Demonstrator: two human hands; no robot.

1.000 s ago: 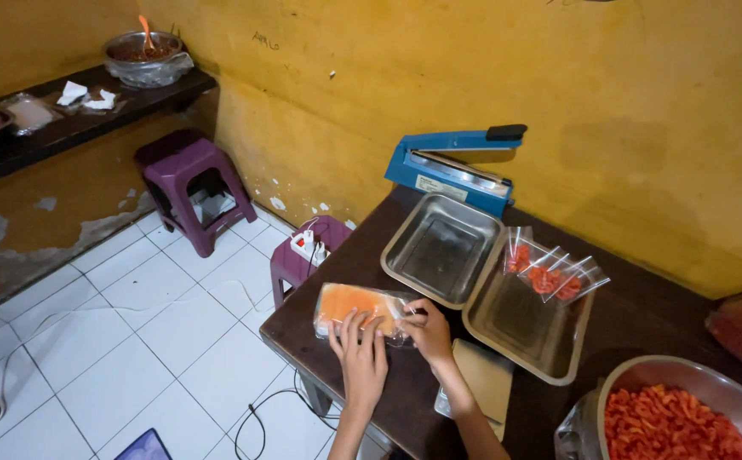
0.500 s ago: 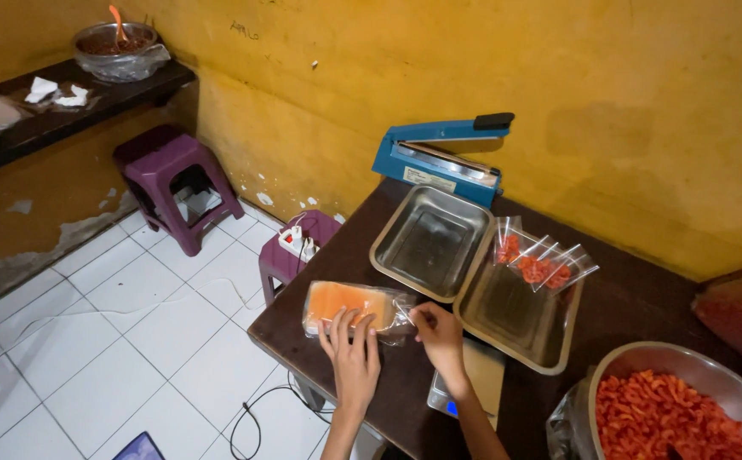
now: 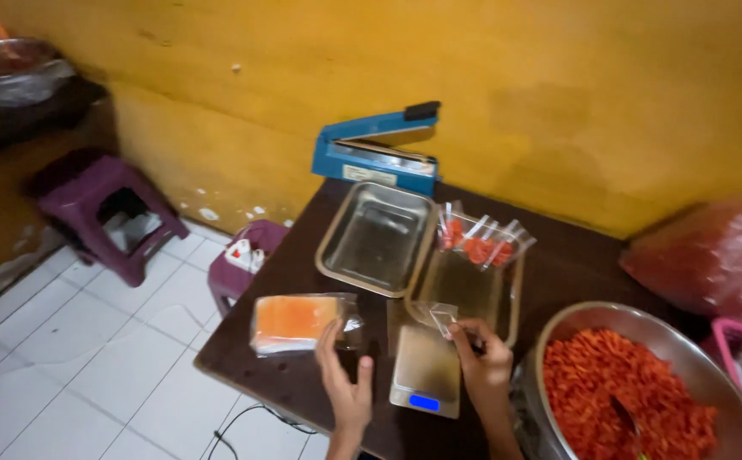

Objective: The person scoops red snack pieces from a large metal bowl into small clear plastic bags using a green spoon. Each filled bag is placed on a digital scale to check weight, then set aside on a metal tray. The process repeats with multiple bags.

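Note:
My left hand (image 3: 345, 379) lies flat and open on the dark table (image 3: 252, 366), its fingertips at the right edge of a pack of clear plastic bags with an orange backing (image 3: 294, 322). My right hand (image 3: 483, 362) pinches a small empty clear bag (image 3: 435, 315) just above a small silver digital scale (image 3: 426, 370). Behind the scale stand two metal trays. The left tray (image 3: 377, 238) is bare. The right tray (image 3: 507, 307) holds several small filled bags of red snacks (image 3: 478, 244) at its far end.
A blue heat sealer (image 3: 375, 153) stands by the yellow wall. A big metal bowl of orange-red snacks (image 3: 635, 396) sits at the right, with a red plastic sack (image 3: 711, 255) behind it. Two purple stools (image 3: 103, 209) (image 3: 243, 264) stand on the white tiled floor.
My right hand has left the pack of bags and moved right over the scale with one small clear bag. My left hand stays by the pack. The view has shifted right.

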